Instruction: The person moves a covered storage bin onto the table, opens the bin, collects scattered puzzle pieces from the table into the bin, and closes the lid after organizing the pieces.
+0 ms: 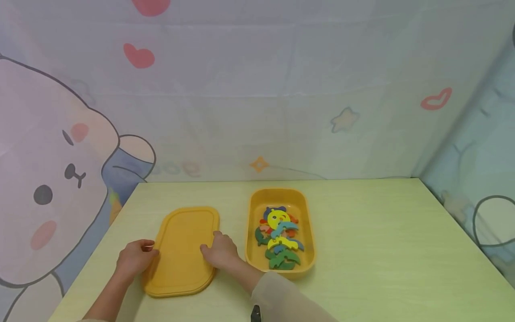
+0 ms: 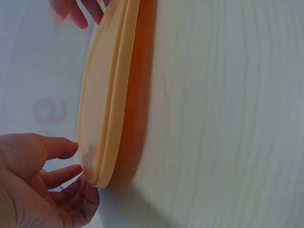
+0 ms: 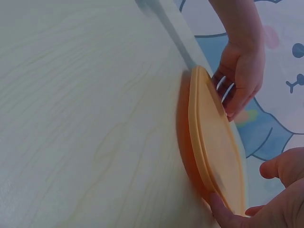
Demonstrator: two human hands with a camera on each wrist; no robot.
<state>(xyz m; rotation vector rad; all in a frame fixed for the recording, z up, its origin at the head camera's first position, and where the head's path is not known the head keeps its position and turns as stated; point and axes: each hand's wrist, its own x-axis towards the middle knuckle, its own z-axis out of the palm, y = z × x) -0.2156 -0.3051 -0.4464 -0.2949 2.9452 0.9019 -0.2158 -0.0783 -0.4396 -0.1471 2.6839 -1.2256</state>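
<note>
A flat orange-yellow lid (image 1: 185, 250) with rounded corners lies between my two hands at the left of the table. On its left edge is my left hand (image 1: 134, 258), thumb at the rim and fingers curled beside and below it. My right hand (image 1: 223, 252) holds the opposite edge, its fingertips at the rim and its thumb over the top face. Seen from the left wrist, the lid (image 2: 102, 109) casts an orange-tinted shadow along its near side. The right wrist view shows a fingertip against the lid's rim (image 3: 194, 114).
Right of the lid stands a yellow tub (image 1: 310, 237) holding a pile of colourful flat animal-shaped pieces (image 1: 281, 241). The pale wood-grain table (image 1: 382, 246) extends right. A printed cloth (image 1: 241, 89) with hearts and a cartoon bear hangs behind and at the sides.
</note>
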